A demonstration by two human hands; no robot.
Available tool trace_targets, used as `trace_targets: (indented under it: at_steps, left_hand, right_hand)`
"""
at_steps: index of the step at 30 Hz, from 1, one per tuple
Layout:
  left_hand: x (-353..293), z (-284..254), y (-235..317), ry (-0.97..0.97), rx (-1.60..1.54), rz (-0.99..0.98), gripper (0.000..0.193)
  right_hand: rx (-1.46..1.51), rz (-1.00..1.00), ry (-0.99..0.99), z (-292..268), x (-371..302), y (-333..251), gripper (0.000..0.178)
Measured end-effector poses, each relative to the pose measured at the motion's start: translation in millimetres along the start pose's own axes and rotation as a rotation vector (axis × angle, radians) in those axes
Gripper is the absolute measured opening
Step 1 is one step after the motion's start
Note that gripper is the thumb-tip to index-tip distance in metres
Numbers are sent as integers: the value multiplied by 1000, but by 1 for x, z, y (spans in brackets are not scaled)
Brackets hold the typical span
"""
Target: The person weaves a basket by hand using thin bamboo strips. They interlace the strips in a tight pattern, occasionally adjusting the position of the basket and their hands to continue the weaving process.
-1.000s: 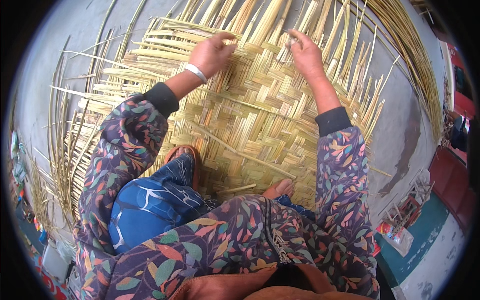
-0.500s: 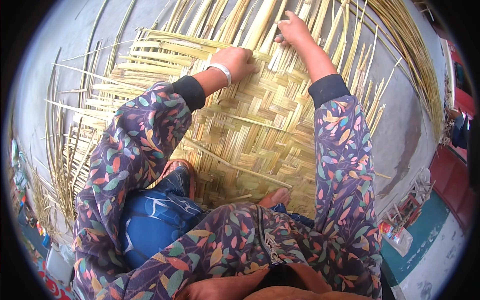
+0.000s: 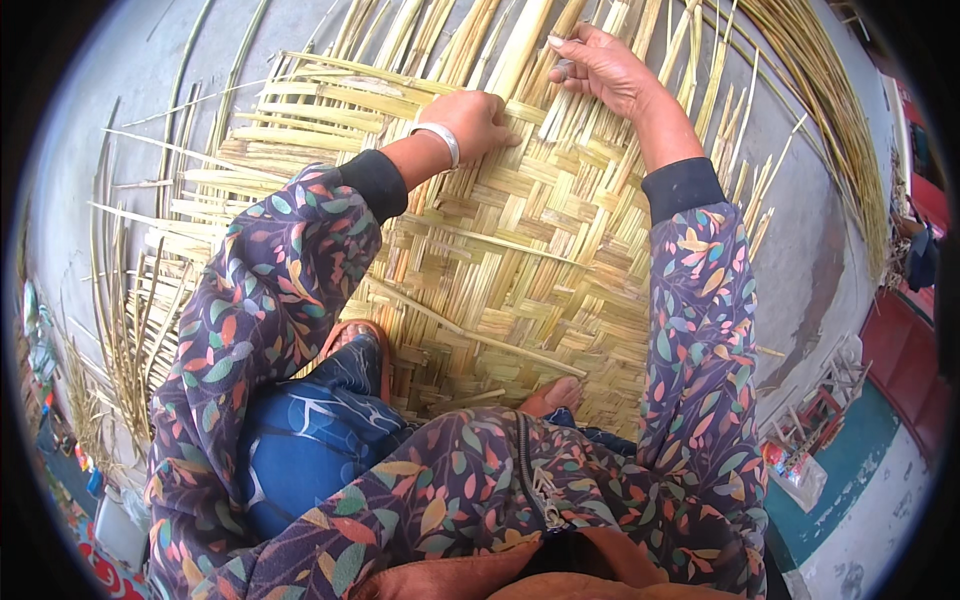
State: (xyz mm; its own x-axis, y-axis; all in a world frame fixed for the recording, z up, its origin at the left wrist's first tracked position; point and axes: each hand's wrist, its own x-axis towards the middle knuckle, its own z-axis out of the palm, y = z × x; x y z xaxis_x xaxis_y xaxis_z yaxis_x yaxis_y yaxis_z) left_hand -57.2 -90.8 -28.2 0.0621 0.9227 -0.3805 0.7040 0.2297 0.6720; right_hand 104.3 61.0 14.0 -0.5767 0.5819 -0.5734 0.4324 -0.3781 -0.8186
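Observation:
A mat of flattened yellow reed strips [image 3: 540,240], woven in a stepped pattern, lies under me, loose ends fanning out at its far and left edges. My left hand [image 3: 465,122], with a silver bracelet at the wrist, is closed at the mat's far edge on a crosswise reed strip [image 3: 395,85]; its fingertips are partly hidden. To the right, my right hand [image 3: 610,75] hovers over the lengthwise reed strips [image 3: 515,60], fingers apart and slightly bent, with nothing visible in them. Both my feet rest on the mat, the left one in an orange sandal [image 3: 383,360].
A bundle of long thin reeds [image 3: 815,90] lies on the grey floor at the far right. More loose reeds [image 3: 115,330] stick out on the left. Near the right wall stands a small rack [image 3: 815,410] with a plastic bag [image 3: 797,475] beside it.
My right hand has come back toward me and turned, its fingers spreading from a more closed pose. My left hand has stayed nearly in place on the strip.

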Motion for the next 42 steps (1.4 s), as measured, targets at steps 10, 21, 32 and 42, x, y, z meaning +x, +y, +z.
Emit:
trace_targets:
  at_steps: [10,21,32,42]
  left_hand:
    - [6,-22,13,-134,-137,-72,36]
    - [70,-23,21,99,-234,104,43]
    - [46,-28,34,155,-74,96,25]
    - [39,-33,54,127,63,0,37]
  right_hand:
    - [276,-21,0,-5,-5,16,26]
    - [83,-109,162,-2,-12,11,24]
    - [-3,-158,271,14,-2,17,28]
    - [-174,-194,472,24,2,11,16]
